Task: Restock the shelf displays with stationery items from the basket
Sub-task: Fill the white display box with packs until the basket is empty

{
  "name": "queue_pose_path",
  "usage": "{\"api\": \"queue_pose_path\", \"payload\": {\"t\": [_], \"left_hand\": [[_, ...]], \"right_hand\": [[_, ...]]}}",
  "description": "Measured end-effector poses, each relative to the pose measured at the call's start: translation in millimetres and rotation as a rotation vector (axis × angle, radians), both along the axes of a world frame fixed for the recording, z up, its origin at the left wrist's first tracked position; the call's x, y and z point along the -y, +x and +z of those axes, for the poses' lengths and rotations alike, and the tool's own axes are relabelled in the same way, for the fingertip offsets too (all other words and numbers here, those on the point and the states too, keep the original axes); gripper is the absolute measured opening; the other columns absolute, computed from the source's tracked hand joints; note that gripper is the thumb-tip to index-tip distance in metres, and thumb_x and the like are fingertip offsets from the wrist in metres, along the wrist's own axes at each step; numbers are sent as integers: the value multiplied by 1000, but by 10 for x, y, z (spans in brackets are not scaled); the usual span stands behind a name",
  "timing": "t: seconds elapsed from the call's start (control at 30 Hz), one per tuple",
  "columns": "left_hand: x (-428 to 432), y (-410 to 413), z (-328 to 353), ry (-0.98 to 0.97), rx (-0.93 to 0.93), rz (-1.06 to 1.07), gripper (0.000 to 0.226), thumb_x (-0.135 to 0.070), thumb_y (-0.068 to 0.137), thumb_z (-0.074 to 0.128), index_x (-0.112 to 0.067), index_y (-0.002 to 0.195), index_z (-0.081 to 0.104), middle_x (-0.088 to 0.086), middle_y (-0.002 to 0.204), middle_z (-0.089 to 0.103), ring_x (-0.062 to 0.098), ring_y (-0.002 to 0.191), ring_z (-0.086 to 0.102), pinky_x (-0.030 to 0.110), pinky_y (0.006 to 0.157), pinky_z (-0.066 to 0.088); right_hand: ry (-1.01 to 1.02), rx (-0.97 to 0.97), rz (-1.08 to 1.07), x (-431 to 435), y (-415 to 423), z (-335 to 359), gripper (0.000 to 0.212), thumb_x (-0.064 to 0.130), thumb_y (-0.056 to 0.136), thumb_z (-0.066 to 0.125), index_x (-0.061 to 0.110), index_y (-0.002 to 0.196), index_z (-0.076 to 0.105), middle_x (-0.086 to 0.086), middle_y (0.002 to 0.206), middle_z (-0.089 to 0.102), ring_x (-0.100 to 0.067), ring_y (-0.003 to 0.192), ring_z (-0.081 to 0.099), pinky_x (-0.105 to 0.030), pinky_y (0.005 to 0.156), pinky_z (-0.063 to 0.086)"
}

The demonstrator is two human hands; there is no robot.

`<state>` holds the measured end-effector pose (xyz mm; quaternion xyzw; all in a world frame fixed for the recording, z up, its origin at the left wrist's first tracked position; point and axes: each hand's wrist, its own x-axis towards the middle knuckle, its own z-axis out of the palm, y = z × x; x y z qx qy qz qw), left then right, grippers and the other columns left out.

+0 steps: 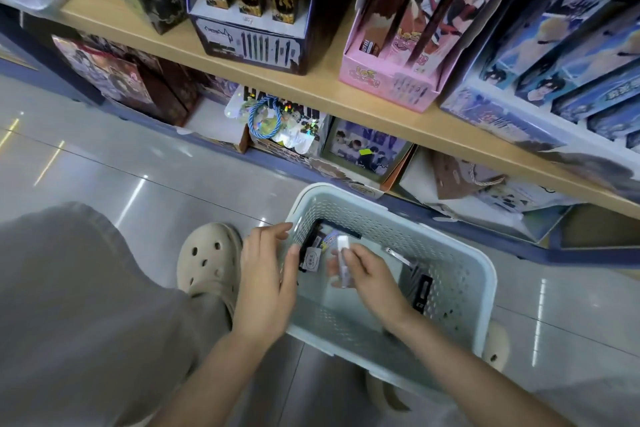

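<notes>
A pale blue perforated basket (460, 274) stands on the floor below the shelves. Inside it lie a few dark packaged stationery items (313, 250), one of them (420, 291) against the right wall. My right hand (370, 274) is down in the basket and grips a slim white and lilac box (343, 260). My left hand (266, 274) hovers at the basket's left wall, fingers loosely spread, its thumb close to the dark pack; whether it touches is unclear.
A wooden shelf (311, 87) above carries display boxes: black and gold (249, 45), pink (391, 80), blue (554, 97). The lower shelf holds more merchandise and a blue cord ring (265, 121). Beige clogs (207, 260) and grey trouser legs flank the basket on the glossy tiled floor.
</notes>
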<state>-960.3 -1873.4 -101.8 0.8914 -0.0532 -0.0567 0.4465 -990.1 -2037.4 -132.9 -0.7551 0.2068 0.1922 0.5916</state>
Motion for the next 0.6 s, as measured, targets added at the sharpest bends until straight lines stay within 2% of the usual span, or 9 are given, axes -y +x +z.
{"api": "queue_pose_path", "payload": {"t": [0.07, 0.17, 0.27, 0.33, 0.4, 0.47, 0.5, 0.53, 0.6], "left_hand": [[101, 28, 107, -114, -123, 44, 26, -43, 95, 39, -27, 113, 48, -17, 104, 47, -5, 102, 45, 7, 89, 32], [198, 114, 182, -389, -369, 122, 13, -21, 100, 42, -22, 104, 55, -6, 101, 57, -13, 89, 53, 4, 81, 37], [210, 165, 217, -537, -450, 240, 21, -12, 100, 39, -18, 99, 59, -5, 86, 65, -7, 75, 61, 7, 70, 45], [154, 221, 209, -589, -449, 331, 23, -13, 101, 36, -14, 95, 59, -2, 82, 67, 2, 71, 65, 15, 66, 51], [53, 296, 163, -530, -385, 377, 25, -16, 102, 34, -15, 94, 57, 1, 89, 66, 10, 75, 65, 22, 70, 54], [-42, 357, 105, -383, -340, 375, 24, -18, 102, 35, -19, 94, 58, -7, 94, 63, 11, 87, 61, 22, 82, 49], [-76, 372, 91, -312, -340, 358, 23, -19, 102, 37, -20, 96, 58, -14, 95, 61, 9, 93, 57, 16, 85, 42], [-101, 376, 77, -257, -360, 341, 22, -20, 102, 38, -22, 96, 59, -19, 95, 58, 7, 97, 54, 12, 84, 38], [-114, 368, 61, -241, -441, 291, 24, -23, 101, 39, -29, 91, 61, -19, 92, 61, 8, 96, 58, 14, 82, 41]], "right_hand": [[116, 73, -94, -256, 112, 165, 16, 13, 96, 51, 20, 93, 66, 9, 82, 68, -2, 78, 62, -21, 78, 49], [256, 134, -242, -554, 199, 385, 20, 3, 92, 56, 16, 97, 70, 0, 90, 74, -12, 87, 68, -23, 79, 53], [230, 232, -248, -687, 208, 437, 27, 0, 93, 53, 19, 101, 71, 2, 100, 72, -11, 95, 67, -25, 85, 52], [134, 273, -236, -647, 221, 366, 27, 4, 94, 53, 23, 104, 69, 3, 108, 66, -7, 101, 62, -20, 89, 48], [25, 202, -285, -507, 239, 137, 20, 9, 96, 52, 20, 109, 64, 2, 110, 62, -6, 100, 58, -12, 88, 43], [-66, 4, -282, -326, 260, -198, 19, 14, 97, 51, 13, 114, 57, 2, 112, 58, -8, 98, 54, -14, 88, 40], [-80, -118, -261, -253, 263, -379, 14, 15, 97, 52, 13, 110, 56, 3, 106, 54, -8, 94, 51, -16, 85, 39], [-70, -234, -239, -214, 268, -520, 2, 16, 96, 53, 17, 98, 53, 6, 95, 49, -9, 87, 47, -16, 76, 38], [-43, -319, -265, -218, 286, -751, 24, 12, 93, 56, 21, 76, 41, 6, 77, 41, -13, 77, 41, -17, 59, 31]]}}
